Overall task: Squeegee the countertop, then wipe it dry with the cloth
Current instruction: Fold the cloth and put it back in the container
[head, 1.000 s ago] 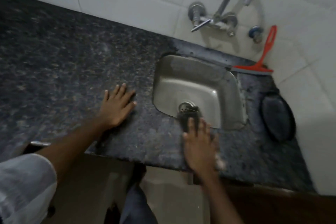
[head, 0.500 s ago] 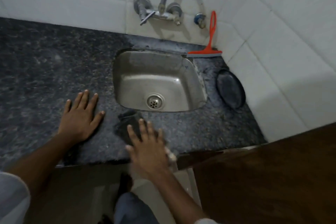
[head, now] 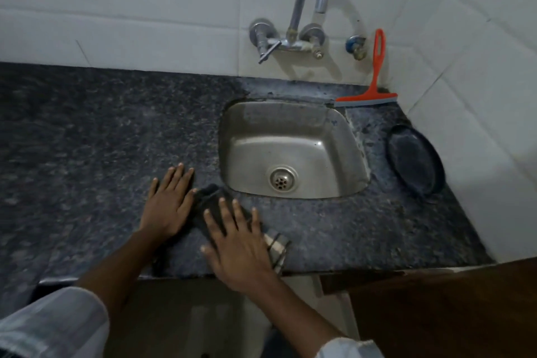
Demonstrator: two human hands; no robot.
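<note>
My right hand (head: pixel 235 244) lies flat, fingers spread, on a dark checked cloth (head: pixel 207 203) pressed to the dark speckled countertop (head: pixel 96 148), just in front of the sink's near-left corner. A pale checked corner of the cloth sticks out to the right of the hand. My left hand (head: pixel 168 203) rests palm-down on the counter right beside the cloth, holding nothing. The red squeegee (head: pixel 374 81) leans upright against the white tiled wall at the back right, blade down on the counter.
A steel sink (head: pixel 343 136) with a drain is set into the counter under a wall tap (head: pixel 293 38). A dark round plate (head: pixel 415 160) lies by the right wall. The counter's front edge runs just below my hands; a brown wooden surface (head: pixel 450 308) is at lower right.
My right hand has slid the cloth leftward along the counter in front of the sink, ending beside my left hand, which stayed flat on the counter. The view swung right.
</note>
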